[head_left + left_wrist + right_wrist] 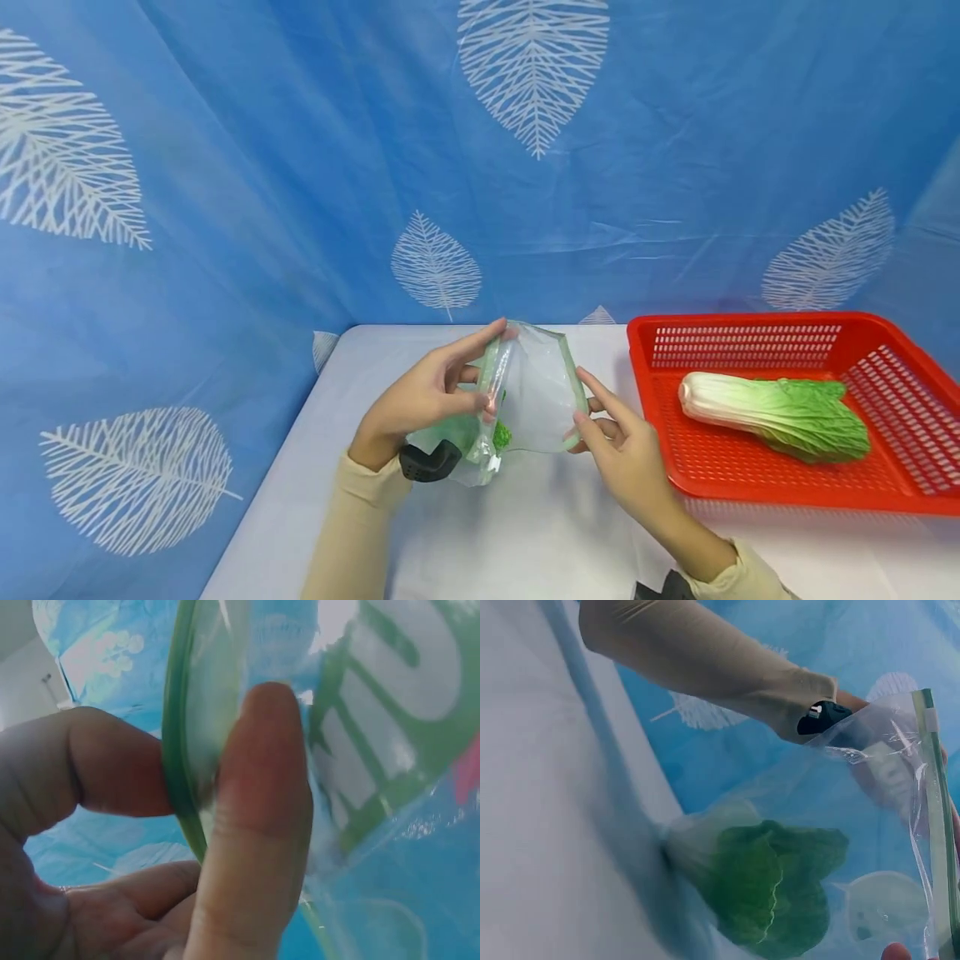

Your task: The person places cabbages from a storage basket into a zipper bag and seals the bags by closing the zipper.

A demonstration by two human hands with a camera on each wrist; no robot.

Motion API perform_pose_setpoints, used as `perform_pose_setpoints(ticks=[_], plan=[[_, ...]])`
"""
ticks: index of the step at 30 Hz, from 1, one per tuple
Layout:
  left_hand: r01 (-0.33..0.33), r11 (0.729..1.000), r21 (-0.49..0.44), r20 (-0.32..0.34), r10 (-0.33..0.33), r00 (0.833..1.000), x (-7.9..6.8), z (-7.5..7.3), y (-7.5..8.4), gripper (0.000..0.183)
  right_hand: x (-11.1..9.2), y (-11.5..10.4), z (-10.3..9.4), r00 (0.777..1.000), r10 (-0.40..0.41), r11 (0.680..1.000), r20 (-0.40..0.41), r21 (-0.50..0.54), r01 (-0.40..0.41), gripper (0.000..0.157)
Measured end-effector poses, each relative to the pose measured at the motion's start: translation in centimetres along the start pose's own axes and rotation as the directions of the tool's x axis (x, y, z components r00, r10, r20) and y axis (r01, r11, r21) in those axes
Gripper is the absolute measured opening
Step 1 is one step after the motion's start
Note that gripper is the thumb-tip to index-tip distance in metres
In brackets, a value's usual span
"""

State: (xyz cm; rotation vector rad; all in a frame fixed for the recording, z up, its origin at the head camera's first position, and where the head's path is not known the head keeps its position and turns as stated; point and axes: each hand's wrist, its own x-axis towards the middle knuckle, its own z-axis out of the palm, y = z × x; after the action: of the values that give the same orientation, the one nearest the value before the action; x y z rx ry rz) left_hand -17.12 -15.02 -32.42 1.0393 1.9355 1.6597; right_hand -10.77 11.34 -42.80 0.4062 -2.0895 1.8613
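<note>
Left hand (420,392) pinches clear bag (536,392) at nine o'clock edge, right hand (626,454) pinches it at three. Leafy vegetable (780,889) inside, probably lettuce. Red basket (720,458) with cabbage (780,415) at bag's three o'clock.

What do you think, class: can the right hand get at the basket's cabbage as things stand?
Probably yes: the cabbage lies uncovered in the red basket, near the right hand. That hand pinches the plastic bag, though, so it would likely have to let go first.
</note>
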Motion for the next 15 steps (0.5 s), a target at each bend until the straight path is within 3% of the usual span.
perform_pose_setpoints(ticks=[5,9,15], plan=[[-0.032,0.996,-0.084,0.035,0.035,0.999,0.8,1.1,-2.2,0.084,-1.8,0.6,-0.8,0.997,0.077,0.986,0.021,-0.147,-0.073,0.068],[-0.028,0.995,-0.095,0.051,0.033,0.998,1.9,1.8,-3.7,0.085,-2.8,1.0,-1.0,0.994,0.104,0.965,0.027,-0.243,-0.094,0.076],[-0.007,0.999,-0.054,0.101,0.013,0.995,3.0,2.6,-5.5,0.085,-4.2,2.5,-0.3,0.986,0.16,0.957,0.053,-0.252,-0.141,0.079]])
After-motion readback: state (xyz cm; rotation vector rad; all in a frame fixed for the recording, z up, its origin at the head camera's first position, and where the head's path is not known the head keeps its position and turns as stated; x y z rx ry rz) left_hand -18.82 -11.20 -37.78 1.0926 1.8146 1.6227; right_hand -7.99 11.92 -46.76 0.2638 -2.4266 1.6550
